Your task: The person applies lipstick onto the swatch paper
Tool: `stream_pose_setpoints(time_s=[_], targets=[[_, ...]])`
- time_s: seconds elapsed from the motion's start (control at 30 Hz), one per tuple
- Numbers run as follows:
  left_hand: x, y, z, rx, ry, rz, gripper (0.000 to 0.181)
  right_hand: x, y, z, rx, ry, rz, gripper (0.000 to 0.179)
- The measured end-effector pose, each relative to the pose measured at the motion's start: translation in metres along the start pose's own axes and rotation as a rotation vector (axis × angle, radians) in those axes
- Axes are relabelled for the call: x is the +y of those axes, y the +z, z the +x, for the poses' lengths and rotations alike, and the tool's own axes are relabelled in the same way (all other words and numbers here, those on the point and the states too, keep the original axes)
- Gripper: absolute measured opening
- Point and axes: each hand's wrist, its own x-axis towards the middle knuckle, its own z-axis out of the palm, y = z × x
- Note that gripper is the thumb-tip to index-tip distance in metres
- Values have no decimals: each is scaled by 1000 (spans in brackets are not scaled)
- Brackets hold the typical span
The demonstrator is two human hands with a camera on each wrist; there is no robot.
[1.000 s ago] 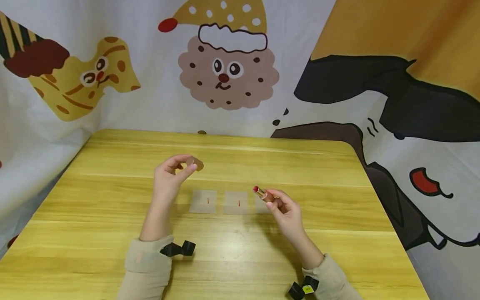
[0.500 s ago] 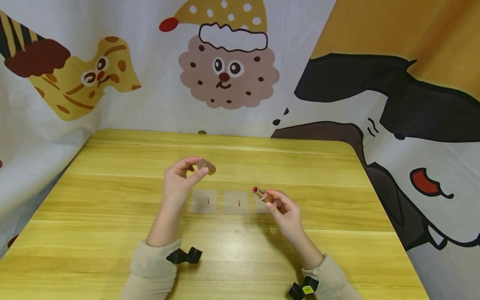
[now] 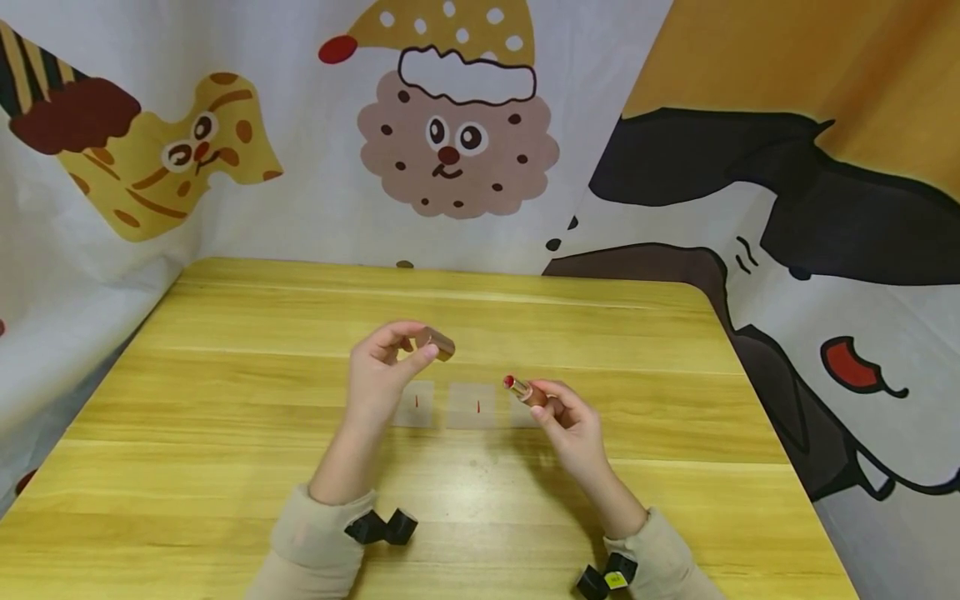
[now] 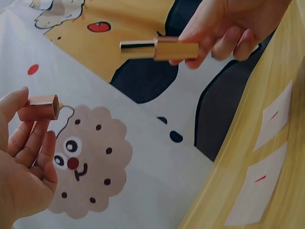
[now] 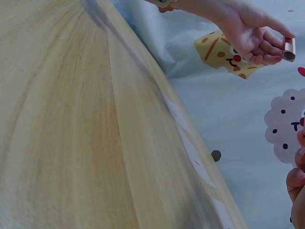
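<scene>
My left hand (image 3: 377,379) pinches a rose-gold lipstick cap (image 3: 437,343) between thumb and fingers, raised above the table. In the left wrist view the cap (image 4: 40,108) shows its open end toward the right. My right hand (image 3: 576,427) grips an uncapped lipstick (image 3: 528,390) by its base, its red tip pointing up and left toward the cap. Cap and lipstick are apart. Under the hands lie a left paper square (image 3: 421,410) and a middle one (image 3: 467,415), each with a short red line. A third square (image 3: 522,412) is partly hidden by my right hand.
The wooden table (image 3: 480,517) stretches around the hands and papers. Behind it hangs a white cloth (image 3: 300,225) with cartoon prints. A black wrist camera (image 3: 384,527) sits at the left cuff, and another camera (image 3: 606,577) at the right.
My left hand has moved right and slightly toward me with the cap, nearing the lipstick and covering part of the left paper. The right hand has stayed almost still.
</scene>
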Motion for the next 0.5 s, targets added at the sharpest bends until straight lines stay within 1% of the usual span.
stream_pose_setpoints(time_s=[0.17, 0.33, 0.5], targets=[[-1, 8, -4, -31, 26, -3, 18, -1, -1, -1, -1, 53, -19, 28], [-5, 17, -9, -73, 34, -6, 20, -1, 0, -1, -5, 45, -18, 30], [-8, 26, -14, -98, 16, 8, 21, -1, 0, -2, -4, 27, -12, 30]])
